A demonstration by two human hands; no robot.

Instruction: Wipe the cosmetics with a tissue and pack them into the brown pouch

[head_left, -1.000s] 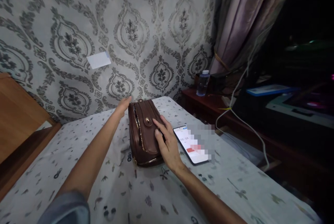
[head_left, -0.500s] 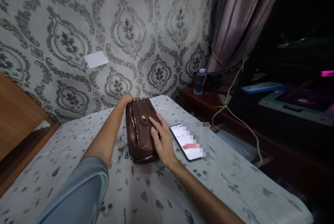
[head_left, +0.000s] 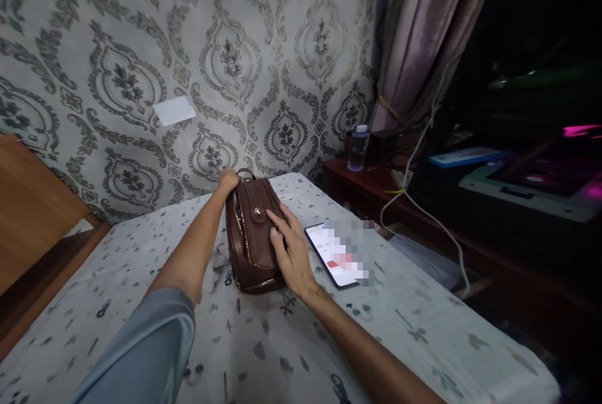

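Observation:
A brown leather bag [head_left: 261, 247] lies on the bed with its looped handle at the far end. A gold-coloured clasp sits on its front strap, and a zipped opening along its left side gapes partly. My left hand [head_left: 229, 180] is closed at the bag's far left corner, beside the handle; its fingertips are hidden. Lying on the right part of the bag's front, my right hand [head_left: 294, 260] has its fingers apart, with the index finger reaching close to the clasp. To the right of that hand lies a phone [head_left: 324, 253] with a lit screen, partly blurred out.
A patterned sheet [head_left: 254, 354] covers the bed. Behind it, a white card [head_left: 174, 110] is on the wallpapered wall. A clear bottle [head_left: 358, 150] stands on the dark red side table [head_left: 336, 169], where a white cable [head_left: 437, 222] hangs. A wooden board [head_left: 35, 203] rises at left.
The bag's looped handle now shows beside my left hand, which has shifted slightly left. My right hand stays on the bag. The view has moved a little.

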